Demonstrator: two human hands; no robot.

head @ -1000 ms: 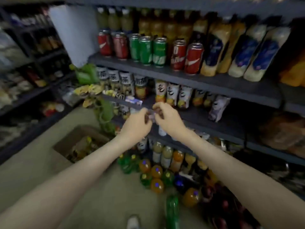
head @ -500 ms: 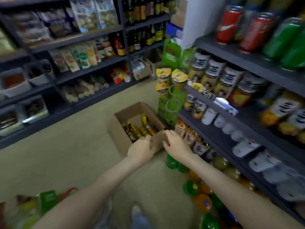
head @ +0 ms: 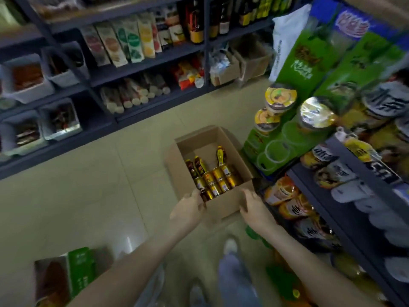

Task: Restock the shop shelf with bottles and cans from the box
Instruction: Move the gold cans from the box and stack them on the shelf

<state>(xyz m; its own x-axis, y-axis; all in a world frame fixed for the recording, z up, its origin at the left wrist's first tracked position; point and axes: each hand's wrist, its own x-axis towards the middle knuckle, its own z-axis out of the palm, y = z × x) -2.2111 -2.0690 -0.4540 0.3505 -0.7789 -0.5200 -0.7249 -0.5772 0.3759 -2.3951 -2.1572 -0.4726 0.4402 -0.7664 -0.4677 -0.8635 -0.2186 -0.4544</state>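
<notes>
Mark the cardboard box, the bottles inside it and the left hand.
cardboard box point(head: 223, 206): head view, near outer wall.
bottles point(head: 218, 175): head view, a middle bottle's label.
left hand point(head: 187, 212): head view, back of hand.

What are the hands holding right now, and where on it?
The cardboard box: the left hand grips its near rim, the right hand its near right corner.

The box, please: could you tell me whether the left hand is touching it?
Touching. The head view shows the left hand with its fingers curled over the near rim of the box, with no gap between them.
</notes>
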